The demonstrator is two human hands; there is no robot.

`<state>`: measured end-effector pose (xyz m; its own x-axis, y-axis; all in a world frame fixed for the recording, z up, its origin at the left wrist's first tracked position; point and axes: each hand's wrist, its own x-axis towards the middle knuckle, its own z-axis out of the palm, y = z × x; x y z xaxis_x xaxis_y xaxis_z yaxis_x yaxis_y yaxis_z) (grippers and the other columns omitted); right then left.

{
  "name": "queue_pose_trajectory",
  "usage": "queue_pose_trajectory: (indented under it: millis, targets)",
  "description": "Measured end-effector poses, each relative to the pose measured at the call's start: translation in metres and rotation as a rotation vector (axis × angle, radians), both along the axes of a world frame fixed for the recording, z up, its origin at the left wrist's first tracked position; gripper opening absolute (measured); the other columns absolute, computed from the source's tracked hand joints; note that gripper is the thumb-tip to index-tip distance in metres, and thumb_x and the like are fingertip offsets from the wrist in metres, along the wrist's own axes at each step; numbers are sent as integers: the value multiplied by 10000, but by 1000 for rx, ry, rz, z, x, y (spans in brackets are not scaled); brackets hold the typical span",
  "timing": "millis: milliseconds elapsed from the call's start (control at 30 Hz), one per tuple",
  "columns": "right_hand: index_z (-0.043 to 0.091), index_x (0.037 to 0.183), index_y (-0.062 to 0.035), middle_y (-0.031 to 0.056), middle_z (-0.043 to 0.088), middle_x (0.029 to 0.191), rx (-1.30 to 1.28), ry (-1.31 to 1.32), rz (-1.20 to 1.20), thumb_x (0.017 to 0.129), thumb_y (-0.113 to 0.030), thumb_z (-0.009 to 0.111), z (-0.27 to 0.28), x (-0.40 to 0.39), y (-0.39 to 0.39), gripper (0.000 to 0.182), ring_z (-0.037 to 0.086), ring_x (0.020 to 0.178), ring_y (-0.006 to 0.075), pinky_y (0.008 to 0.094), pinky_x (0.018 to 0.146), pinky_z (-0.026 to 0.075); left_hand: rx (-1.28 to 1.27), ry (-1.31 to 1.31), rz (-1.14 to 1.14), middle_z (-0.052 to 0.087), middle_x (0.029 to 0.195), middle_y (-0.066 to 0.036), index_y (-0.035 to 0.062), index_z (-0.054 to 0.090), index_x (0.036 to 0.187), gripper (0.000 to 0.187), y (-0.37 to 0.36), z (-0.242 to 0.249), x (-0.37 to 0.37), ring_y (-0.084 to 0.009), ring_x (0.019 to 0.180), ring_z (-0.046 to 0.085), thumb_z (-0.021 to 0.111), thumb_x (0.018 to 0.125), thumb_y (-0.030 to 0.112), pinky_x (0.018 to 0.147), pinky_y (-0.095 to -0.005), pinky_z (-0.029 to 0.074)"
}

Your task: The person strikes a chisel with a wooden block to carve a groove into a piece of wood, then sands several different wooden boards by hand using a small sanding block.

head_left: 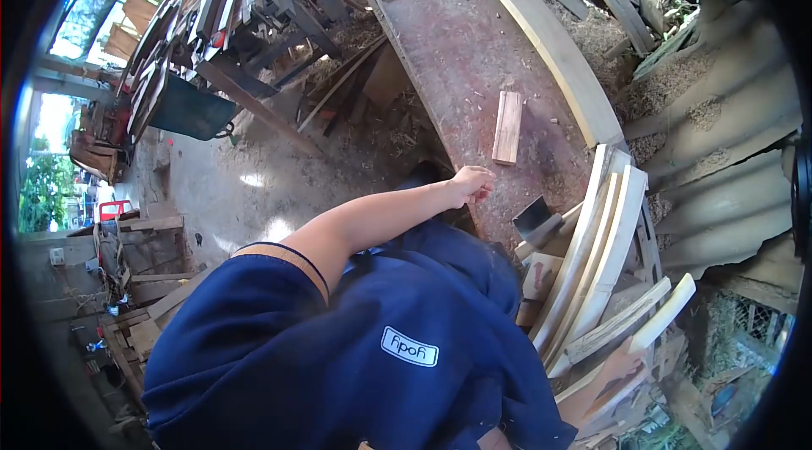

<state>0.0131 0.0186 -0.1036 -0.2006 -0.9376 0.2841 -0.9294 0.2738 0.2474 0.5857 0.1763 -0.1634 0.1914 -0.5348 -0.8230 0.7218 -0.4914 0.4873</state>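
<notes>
My left hand (474, 185) is over the near edge of the reddish table (457, 35), its fingers loosely curled with nothing visible in them. Just beyond it, a short wooden block (508, 128) lies on the table. At the lower right, my right hand (622, 363) is wrapped round a pale curved wooden piece (664, 315). Several long curved wooden pieces (616, 238) lean side by side between that hand and the table. A hatchet-like tool with a dark blade (533, 217) rests at the table's near corner.
A long curved board (550, 35) lies along the table's far side. Corrugated sheets (719, 179) are at the right. Stacked wood and a metal frame stand at the upper left, beside a dark green container (190, 107). Scrap wood (148, 336) lies at the lower left.
</notes>
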Motion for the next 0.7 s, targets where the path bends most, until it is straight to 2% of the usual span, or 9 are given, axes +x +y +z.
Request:
queue_pose_trajectory:
  millis: [67,167,400,433,467,533,600,633,700]
  targets:
    - [494,1275,-36,222,614,1069,-76,-17,70,896,-580,588,-1,-5,-3,670,578,986,414,531,803,495,-7,-14,-23,617,872,-25,147,628,1131,193,-3,-3,-2,-133,675,585,610,957,229,639,-328,503]
    - [534,1126,-4,221,617,956,-182,-52,212,869,-575,632,-2,-14,-8,634,581,878,408,513,735,497,-22,-6,-15,623,883,-36,114,609,1122,194,4,2,0,-139,691,611,620,963,224,657,-314,527]
    - [627,779,71,219,625,692,-395,-154,556,807,-564,735,-8,-30,-28,645,588,626,393,473,576,504,64,-17,79,629,900,-28,119,614,1137,207,35,1,16,-130,726,605,603,968,238,712,-312,526]
    - [523,1119,-2,244,597,952,-135,-170,308,836,-507,714,10,-26,-32,610,568,872,411,499,732,490,75,-27,72,631,907,-24,119,614,1144,214,39,1,20,-128,731,603,602,969,242,712,-308,524]
    - [420,1458,-75,269,568,1212,124,-179,57,864,-450,694,36,-21,-33,755,548,1117,429,524,888,475,87,-40,64,632,914,-21,119,615,1151,222,44,2,26,-126,737,602,601,969,246,712,-304,523]
    - [439,1448,-73,287,547,1207,-34,-84,166,805,-326,773,84,16,-20,768,541,1106,436,506,899,462,73,-55,28,627,911,-13,120,617,1165,241,51,6,33,-115,747,592,608,968,258,714,-289,516]
    - [461,1434,-65,252,550,1168,-172,-77,299,821,-308,763,154,105,7,725,533,1091,425,510,912,452,-38,-168,-149,620,956,-20,116,596,1237,329,48,16,40,-111,826,591,629,960,290,759,-288,516]
    - [469,1429,-63,238,542,1162,-181,-156,371,817,-279,767,181,146,17,714,527,1093,415,504,916,452,-50,-164,-176,620,956,-20,116,596,1237,329,42,30,43,-111,826,591,629,960,290,759,-288,516]
    - [476,1427,-62,217,522,1165,-153,-364,516,811,-215,770,222,237,33,699,517,1108,390,488,922,455,-350,-178,-330,607,1015,-22,111,550,1331,450,30,73,48,-105,918,579,652,951,329,820,-287,509]
